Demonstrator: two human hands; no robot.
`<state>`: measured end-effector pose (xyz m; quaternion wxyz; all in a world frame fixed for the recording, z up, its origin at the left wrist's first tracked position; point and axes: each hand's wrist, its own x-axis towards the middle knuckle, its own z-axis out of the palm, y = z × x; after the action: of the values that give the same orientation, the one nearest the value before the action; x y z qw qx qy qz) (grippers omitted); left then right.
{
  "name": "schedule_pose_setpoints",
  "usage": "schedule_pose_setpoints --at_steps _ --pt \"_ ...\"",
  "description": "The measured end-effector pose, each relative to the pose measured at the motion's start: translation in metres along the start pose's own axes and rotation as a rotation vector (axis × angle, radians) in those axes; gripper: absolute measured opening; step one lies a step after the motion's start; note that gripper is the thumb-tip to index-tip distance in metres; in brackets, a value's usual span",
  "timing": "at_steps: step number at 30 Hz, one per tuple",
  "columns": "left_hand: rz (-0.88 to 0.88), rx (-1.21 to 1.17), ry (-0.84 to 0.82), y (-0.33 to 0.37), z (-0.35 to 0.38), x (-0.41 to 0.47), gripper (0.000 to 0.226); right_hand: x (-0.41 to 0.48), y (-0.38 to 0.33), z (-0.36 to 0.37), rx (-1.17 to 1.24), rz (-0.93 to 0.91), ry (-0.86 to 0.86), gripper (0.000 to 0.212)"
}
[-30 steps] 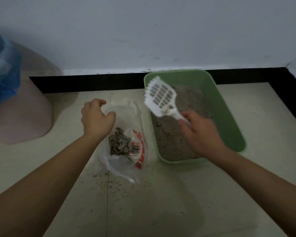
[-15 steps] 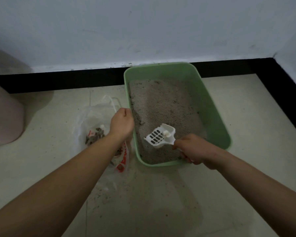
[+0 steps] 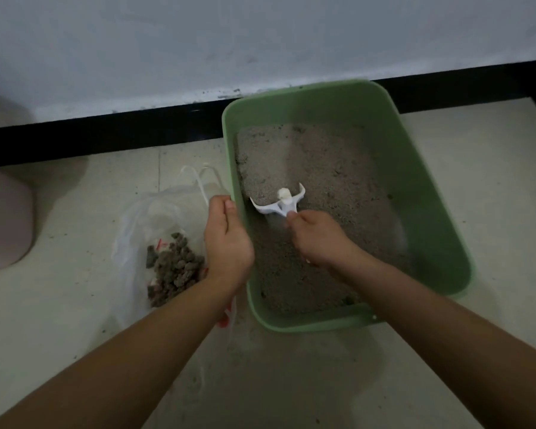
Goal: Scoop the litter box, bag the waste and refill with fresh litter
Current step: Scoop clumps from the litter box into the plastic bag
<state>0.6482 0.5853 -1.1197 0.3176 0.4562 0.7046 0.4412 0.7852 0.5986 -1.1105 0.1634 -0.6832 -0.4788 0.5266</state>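
Left hand [image 3: 228, 243]: fingers curled at the left rim of the litter box [image 3: 410, 181] (round the rim or the bag's edge, I cannot tell).
Right hand [image 3: 317, 238]: grips the handle of the white scoop [image 3: 279, 204].
Scoop: head dug into the grey litter [image 3: 322, 156], mid-box.
Litter box: green, on the floor [image 3: 492, 181].
Bag [image 3: 130, 230]: clear plastic, just left of the box, holding waste clumps [image 3: 177, 267].
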Motion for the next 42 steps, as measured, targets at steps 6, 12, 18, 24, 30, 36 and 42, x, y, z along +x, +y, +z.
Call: schedule_pose_setpoints --at_steps 6,12,18,24,30,36,42 --pt "0.002 0.042 -0.027 0.001 0.0 0.002 0.026 0.04 -0.01 0.007 0.032 -0.07 0.057 0.041" --pt "0.006 0.037 -0.037 0.0 -0.001 0.002 0.025 0.038 -0.001 -0.002 0.144 -0.075 0.008 0.036" --pt "0.014 0.04 -0.022 -0.001 0.001 0.003 0.023 0.036 0.006 -0.002 0.155 -0.143 0.037 0.034" --pt "0.027 0.03 -0.015 0.0 0.0 0.002 0.024 0.047 -0.002 -0.005 0.06 -0.19 0.071 0.035" --pt "0.022 0.016 -0.012 0.004 0.0 -0.001 0.022 0.04 0.005 -0.011 0.11 -0.183 0.033 0.034" --pt "0.045 -0.006 -0.012 0.002 -0.001 -0.001 0.022 0.047 -0.013 0.003 0.036 -0.225 0.083 0.039" --pt "0.039 0.025 -0.011 0.001 0.0 -0.001 0.022 0.059 -0.01 0.01 -0.104 -0.216 0.121 0.043"
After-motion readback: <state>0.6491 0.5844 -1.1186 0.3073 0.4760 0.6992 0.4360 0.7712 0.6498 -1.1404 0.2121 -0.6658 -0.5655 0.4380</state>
